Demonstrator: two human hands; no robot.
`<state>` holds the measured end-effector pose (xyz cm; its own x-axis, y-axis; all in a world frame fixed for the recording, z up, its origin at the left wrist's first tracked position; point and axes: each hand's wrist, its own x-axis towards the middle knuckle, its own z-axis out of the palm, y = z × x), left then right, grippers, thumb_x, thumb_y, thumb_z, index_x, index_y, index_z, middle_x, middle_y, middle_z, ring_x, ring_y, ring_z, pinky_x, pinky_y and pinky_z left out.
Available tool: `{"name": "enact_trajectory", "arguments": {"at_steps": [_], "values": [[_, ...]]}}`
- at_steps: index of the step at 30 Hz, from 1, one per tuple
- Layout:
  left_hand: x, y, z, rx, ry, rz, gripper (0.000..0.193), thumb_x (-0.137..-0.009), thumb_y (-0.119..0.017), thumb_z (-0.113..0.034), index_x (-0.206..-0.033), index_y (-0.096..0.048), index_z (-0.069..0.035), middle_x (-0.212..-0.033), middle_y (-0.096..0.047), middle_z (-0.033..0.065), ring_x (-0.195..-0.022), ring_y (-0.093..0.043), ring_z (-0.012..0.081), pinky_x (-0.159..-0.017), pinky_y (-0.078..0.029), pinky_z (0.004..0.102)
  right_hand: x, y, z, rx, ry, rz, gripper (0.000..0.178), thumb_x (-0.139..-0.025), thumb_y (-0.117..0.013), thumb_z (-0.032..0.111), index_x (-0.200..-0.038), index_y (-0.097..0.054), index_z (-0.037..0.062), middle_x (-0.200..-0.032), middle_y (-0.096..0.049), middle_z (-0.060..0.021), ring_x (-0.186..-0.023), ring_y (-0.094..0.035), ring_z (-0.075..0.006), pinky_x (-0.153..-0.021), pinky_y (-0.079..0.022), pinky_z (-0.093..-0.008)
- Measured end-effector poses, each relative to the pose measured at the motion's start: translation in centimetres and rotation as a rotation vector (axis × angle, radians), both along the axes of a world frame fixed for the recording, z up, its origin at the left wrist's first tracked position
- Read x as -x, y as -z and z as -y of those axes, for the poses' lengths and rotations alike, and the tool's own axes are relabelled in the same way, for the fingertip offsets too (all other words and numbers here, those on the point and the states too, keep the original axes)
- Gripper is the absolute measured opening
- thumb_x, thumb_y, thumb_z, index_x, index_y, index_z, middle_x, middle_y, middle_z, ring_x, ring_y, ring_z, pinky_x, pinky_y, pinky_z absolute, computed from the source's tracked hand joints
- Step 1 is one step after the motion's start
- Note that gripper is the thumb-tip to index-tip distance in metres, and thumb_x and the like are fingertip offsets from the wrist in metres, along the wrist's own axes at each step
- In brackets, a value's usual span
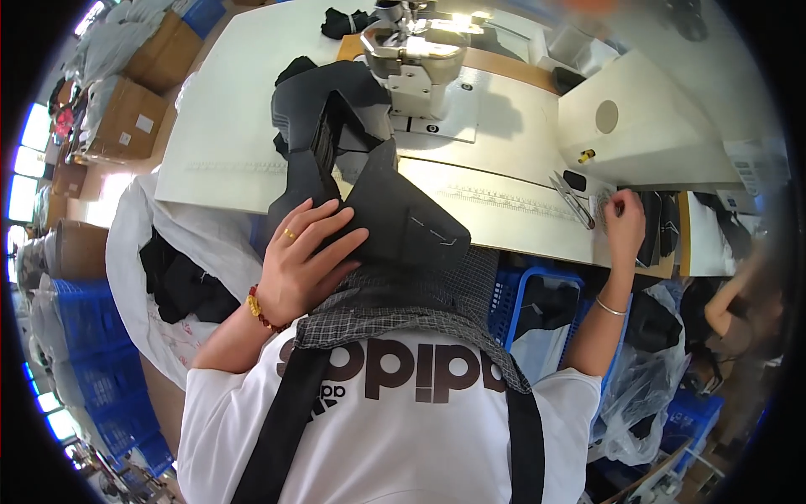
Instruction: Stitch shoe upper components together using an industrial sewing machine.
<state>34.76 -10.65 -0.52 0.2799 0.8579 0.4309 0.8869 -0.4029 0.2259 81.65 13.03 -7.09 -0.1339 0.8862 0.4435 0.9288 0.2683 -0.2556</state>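
Note:
Dark grey cut fabric pieces (411, 210) lie layered over the front edge of the white sewing table, partly under the sewing machine head (417, 63). My left hand (306, 248) rests on them with its fingers spread and flat, holding nothing. Off to the right, my right hand (625, 220) is at the table's front edge, fingers drawn together. Whatever they hold, if anything, is hidden. Just left of that hand lies a pair of scissors (574, 202), beside a small black oblong thing (575, 180).
A ruler strip (504, 202) runs along the table. Left of me hangs a white sack (138, 277) with dark fabric inside. Blue baskets (525, 294) stand below the table at right. Cartons (126, 118) line the left side. Another person's arm (730, 302) shows at far right.

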Motion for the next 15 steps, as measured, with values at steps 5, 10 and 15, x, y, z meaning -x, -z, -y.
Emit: {"name": "enact_trajectory", "arguments": {"at_steps": [5, 10, 15], "values": [[0.2, -0.5, 0.2, 0.038, 0.003, 0.069, 0.043, -0.074, -0.083, -0.017, -0.115, -0.071, -0.011, -0.128, -0.067, 0.0078, -0.124, -0.059, 0.0299, -0.108, -0.045, 0.0528, -3.3, -0.4, -1.4, 0.001, -0.047, -0.649, 0.009, -0.093, -0.059, -0.003, -0.087, -0.057, 0.0019, -0.083, -0.067, -0.0038, -0.075, -0.059, -0.0088, -0.070, -0.046, -0.0239], [-0.1, -1.0, 0.2, 0.064, -0.002, 0.133, 0.047, -0.069, -0.085, -0.011, -0.113, -0.072, -0.007, -0.128, -0.069, 0.0104, -0.127, -0.059, 0.0324, -0.112, -0.039, 0.0545, -4.5, -2.2, -1.5, 0.029, 0.016, -0.781, 0.007, -0.095, -0.058, -0.001, -0.090, -0.055, 0.0020, -0.080, -0.064, -0.0031, -0.069, -0.056, -0.0080, -0.066, -0.046, -0.0239], [0.1, -1.6, 0.1, 0.069, 0.012, 0.163, 0.046, -0.070, -0.084, -0.011, -0.114, -0.072, -0.007, -0.127, -0.069, 0.0092, -0.126, -0.059, 0.0314, -0.113, -0.038, 0.0545, -4.5, -3.7, -0.3, -0.011, 0.014, -0.394, 0.004, -0.097, -0.062, 0.005, -0.096, -0.061, 0.0017, -0.075, -0.059, -0.0018, -0.066, -0.056, -0.0092, -0.062, -0.045, -0.0251]]}}
